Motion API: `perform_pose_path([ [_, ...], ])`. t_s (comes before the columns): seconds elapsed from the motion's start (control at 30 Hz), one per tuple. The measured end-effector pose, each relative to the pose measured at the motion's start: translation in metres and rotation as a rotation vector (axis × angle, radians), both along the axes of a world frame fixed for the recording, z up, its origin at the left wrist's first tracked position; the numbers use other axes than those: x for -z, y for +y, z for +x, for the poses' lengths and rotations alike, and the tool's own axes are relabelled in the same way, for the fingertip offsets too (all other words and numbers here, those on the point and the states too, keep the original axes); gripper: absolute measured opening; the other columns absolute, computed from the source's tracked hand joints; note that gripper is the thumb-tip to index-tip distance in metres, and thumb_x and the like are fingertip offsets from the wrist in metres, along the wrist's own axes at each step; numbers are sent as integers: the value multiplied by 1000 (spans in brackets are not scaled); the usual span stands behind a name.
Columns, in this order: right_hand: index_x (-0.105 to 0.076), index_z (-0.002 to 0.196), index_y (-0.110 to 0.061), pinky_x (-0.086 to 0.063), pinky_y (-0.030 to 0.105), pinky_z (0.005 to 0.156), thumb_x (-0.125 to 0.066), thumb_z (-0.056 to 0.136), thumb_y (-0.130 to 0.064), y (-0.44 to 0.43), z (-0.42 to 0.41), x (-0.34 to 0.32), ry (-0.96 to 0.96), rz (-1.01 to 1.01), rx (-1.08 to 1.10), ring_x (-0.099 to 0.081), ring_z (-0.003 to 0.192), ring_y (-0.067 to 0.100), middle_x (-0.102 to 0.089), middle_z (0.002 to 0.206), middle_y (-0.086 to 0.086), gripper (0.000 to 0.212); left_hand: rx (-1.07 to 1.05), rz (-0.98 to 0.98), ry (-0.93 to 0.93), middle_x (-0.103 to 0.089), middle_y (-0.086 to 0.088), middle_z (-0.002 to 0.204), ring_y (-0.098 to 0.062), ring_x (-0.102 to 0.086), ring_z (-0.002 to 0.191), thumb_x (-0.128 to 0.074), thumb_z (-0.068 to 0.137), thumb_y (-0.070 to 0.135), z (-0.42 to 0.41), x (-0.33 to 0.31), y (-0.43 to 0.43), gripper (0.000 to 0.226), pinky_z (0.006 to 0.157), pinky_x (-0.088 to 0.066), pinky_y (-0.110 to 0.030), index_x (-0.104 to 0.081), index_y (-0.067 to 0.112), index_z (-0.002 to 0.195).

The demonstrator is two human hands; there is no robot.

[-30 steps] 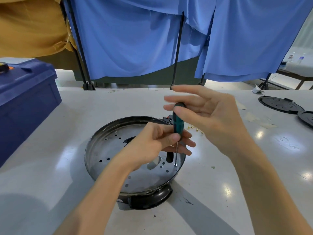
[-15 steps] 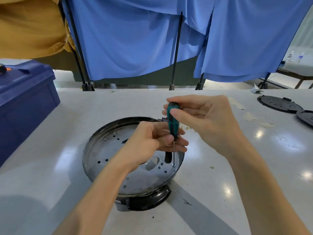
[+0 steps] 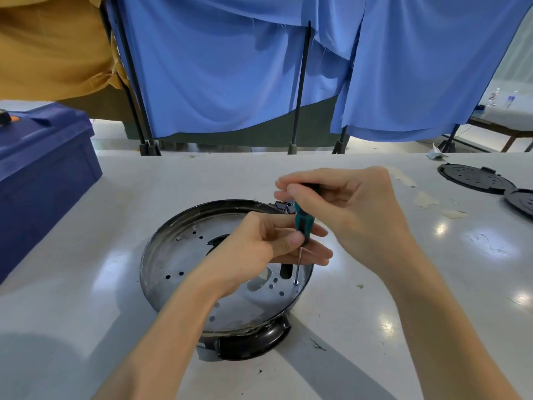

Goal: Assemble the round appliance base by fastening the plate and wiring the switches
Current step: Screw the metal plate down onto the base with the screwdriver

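Observation:
The round appliance base (image 3: 259, 340) sits on the white table, black at its front with a perforated shiny metal plate (image 3: 184, 264) inside. A green-and-black screwdriver (image 3: 302, 219) stands upright over the plate's right side, its tip on a screw (image 3: 296, 282). My right hand (image 3: 349, 203) is closed around the top of the handle. My left hand (image 3: 265, 243) pinches the handle's lower end between thumb and fingers. A small black switch part (image 3: 284, 205) shows at the base's far rim.
A dark blue bin (image 3: 43, 174) stands at the left edge of the table. Two black round perforated plates (image 3: 476, 179) lie at the far right. Blue cloth hangs on black stands behind the table. Bits of tape and debris dot the tabletop right of the base.
My right hand has gone from open fingers to a closed grip on the screwdriver's top. The screwdriver stays upright on the same screw; my left hand barely moved.

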State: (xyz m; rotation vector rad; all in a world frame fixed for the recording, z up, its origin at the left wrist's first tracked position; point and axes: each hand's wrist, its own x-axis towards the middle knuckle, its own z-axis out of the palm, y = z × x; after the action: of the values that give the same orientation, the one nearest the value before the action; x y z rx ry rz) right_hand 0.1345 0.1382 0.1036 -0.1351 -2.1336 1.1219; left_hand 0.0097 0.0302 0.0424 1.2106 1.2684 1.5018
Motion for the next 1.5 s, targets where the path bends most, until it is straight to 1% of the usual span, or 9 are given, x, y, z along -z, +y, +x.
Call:
perform_pose_path([
  [0.2,-75,84,-9,-56,36,66,-74,85,-26,-13,-11,20,190,348,445,-65,62,18,-69,69,2,18,-74,21,18,-75,-13,99,-29,-73,91,-65,88,3,4,-1,6,22,80,-57,-26,-68,1,110],
  [0.37,-70,114,-21,-56,26,88,-69,87,-19,0,1,11,-35,-54,-35,-71,92,5,-75,99,-10,27,10,-40,-8,-73,-17,107,-32,-70,102,-49,99,3,-5,0,2,23,90,-55,-33,-64,-2,115],
  [0.6,-72,89,-14,-54,21,70,-80,78,-32,-15,-9,22,105,224,433,-67,68,14,-70,74,-4,23,-70,6,0,-75,-13,98,-29,-73,90,-67,85,7,-1,-1,6,19,78,-58,-28,-72,9,103],
  [0.7,-74,92,-16,-56,21,73,-78,78,-36,-8,-6,10,26,97,254,-69,73,7,-73,78,-10,25,-32,-8,-16,-74,-17,98,-34,-72,93,-56,92,-1,-3,2,4,19,82,-57,-31,-69,0,105],
  [0.8,-73,110,-18,-59,32,85,-69,88,-18,-1,-1,6,-19,-45,-23,-72,92,8,-75,100,-8,22,-24,-19,-18,-73,-18,103,-34,-71,98,-47,98,-1,-5,3,1,22,86,-56,-31,-66,-3,110],
  [0.97,-75,95,-19,-58,35,83,-75,83,-19,-7,-4,15,97,72,323,-72,79,7,-75,84,-8,12,-110,-14,8,-75,-13,98,-30,-73,92,-67,87,9,4,0,5,25,81,-57,-28,-65,1,111],
  [1.07,-74,90,-14,-56,42,80,-77,82,-28,-11,-4,17,103,250,500,-69,71,20,-71,75,-2,16,-96,-49,69,-75,-15,91,-30,-74,86,-55,94,-2,6,1,11,18,81,-58,-31,-65,-1,108],
  [1.3,-74,104,-9,-58,30,85,-68,88,-7,6,5,6,-2,-31,-56,-72,95,13,-75,97,-1,17,-23,-73,65,-75,-15,96,-30,-71,97,-45,98,-4,3,0,5,27,91,-56,-36,-68,8,104],
  [1.5,-76,95,-16,-59,36,74,-76,81,-31,-10,-3,21,83,196,368,-70,71,14,-73,78,-2,21,-63,-2,-5,-76,-8,97,-27,-73,90,-66,88,11,7,0,8,16,79,-56,-23,-72,14,103],
])
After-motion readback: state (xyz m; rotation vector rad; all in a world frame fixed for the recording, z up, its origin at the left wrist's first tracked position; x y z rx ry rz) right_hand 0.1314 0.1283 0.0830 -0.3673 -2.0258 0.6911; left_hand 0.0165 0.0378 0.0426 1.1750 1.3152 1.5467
